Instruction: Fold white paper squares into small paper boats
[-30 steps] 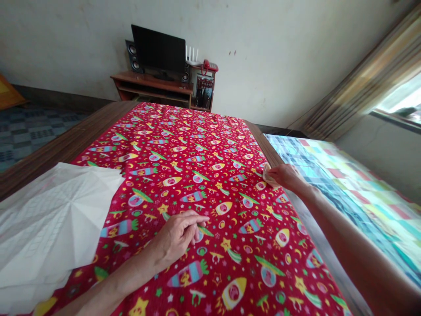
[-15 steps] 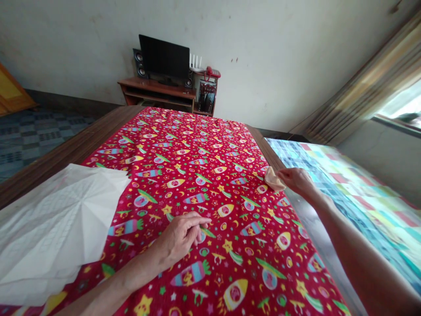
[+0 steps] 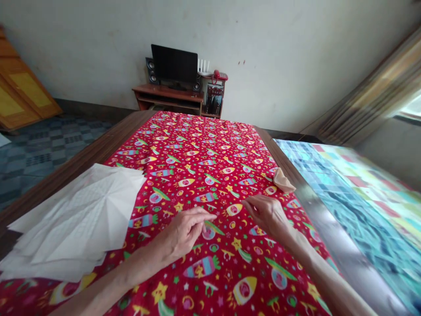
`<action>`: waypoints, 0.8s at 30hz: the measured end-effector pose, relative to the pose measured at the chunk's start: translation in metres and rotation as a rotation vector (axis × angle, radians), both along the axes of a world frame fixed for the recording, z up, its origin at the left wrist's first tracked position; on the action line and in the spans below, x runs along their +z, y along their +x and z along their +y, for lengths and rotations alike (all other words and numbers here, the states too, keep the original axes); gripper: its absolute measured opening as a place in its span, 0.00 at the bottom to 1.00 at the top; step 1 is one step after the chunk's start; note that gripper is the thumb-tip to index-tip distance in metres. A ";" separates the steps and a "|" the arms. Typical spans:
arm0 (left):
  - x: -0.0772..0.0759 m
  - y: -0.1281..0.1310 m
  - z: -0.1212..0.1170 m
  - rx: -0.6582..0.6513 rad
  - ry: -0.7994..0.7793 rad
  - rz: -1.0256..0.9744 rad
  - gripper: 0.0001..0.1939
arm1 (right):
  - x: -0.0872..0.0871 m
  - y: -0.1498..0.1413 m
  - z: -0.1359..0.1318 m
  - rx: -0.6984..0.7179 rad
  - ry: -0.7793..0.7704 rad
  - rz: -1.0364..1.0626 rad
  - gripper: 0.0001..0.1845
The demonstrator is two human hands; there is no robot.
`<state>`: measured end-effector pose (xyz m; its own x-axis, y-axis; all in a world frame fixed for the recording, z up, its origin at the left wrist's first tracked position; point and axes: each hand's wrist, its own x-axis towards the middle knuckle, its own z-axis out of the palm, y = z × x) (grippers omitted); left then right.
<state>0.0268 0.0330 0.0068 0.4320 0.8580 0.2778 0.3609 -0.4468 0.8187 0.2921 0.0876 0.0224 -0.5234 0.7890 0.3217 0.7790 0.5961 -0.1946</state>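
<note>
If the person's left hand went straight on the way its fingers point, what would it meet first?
The left hand would probably meet the bare right hand across the red rocket-printed cloth, though their relative heights are unclear.

A brown wood-grain tabletop (image 3: 98,153) carries a red cloth (image 3: 220,175) printed with rockets and stars, leaving strips bare along both sides. Creased white paper sheets (image 3: 85,215) overlap at its left; a small cream folded piece (image 3: 283,181) rests near its right edge.

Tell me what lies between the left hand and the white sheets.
In the head view, only red cloth with printed shapes shows between the left hand and the white sheets; nothing rests on that stretch.
</note>
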 end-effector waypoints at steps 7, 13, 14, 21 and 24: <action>0.028 -0.084 -0.021 0.277 0.211 0.274 0.17 | -0.028 -0.032 -0.015 0.041 -0.133 0.072 0.18; -0.004 -0.162 -0.055 0.471 0.300 0.598 0.31 | -0.029 -0.030 -0.015 0.060 -0.152 0.109 0.15; -0.011 -0.168 -0.059 0.507 0.309 0.639 0.34 | -0.029 -0.030 -0.016 0.060 -0.147 0.109 0.15; -0.030 -0.180 -0.069 0.528 0.295 0.816 0.35 | -0.032 -0.032 -0.015 0.046 -0.123 0.110 0.17; -0.032 -0.177 -0.066 0.495 0.344 0.842 0.35 | -0.032 -0.032 -0.016 0.050 -0.130 0.117 0.16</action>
